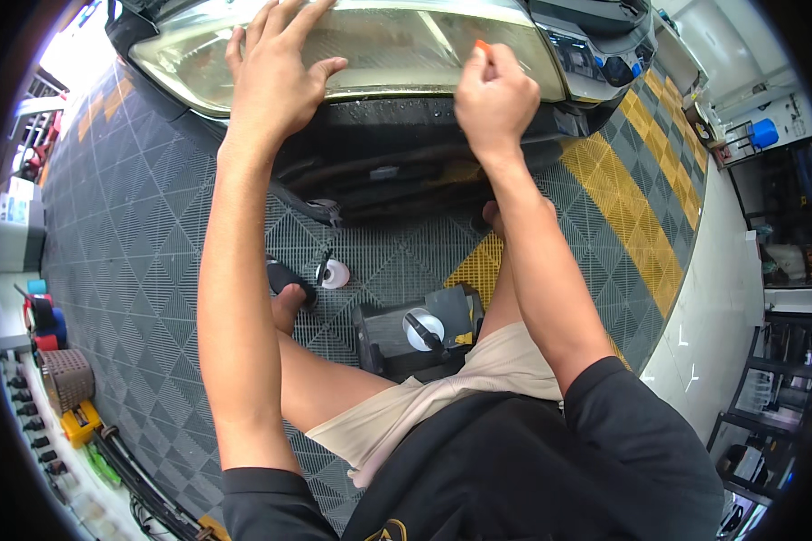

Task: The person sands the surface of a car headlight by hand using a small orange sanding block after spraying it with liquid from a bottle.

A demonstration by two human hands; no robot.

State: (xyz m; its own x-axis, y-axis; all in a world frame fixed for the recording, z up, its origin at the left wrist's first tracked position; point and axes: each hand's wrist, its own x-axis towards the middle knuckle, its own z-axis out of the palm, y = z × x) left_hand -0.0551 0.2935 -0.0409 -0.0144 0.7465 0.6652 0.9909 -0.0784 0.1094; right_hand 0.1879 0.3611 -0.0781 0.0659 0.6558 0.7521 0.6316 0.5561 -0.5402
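A yellowed car headlight (pixel 392 54) spans the top of the view, set in a dark car's front end. My left hand (pixel 278 77) rests on the lens at the left, fingers spread and thumb out. At the lens's right part, my right hand (pixel 498 101) is closed around a small orange tool (pixel 483 47). Only its orange end shows above my fingers, so its exact kind is hidden. Water drops dot the black bumper (pixel 397 115) just under the headlight.
Between my legs stands a dark grey box (pixel 383 334) with a white bottle (pixel 423 330) on it. A spray bottle (pixel 335 273) is on the tiled floor by my left foot. To the left lie a basket (pixel 67 380) and hoses (pixel 144 473); black shelves (pixel 753 406) stand right.
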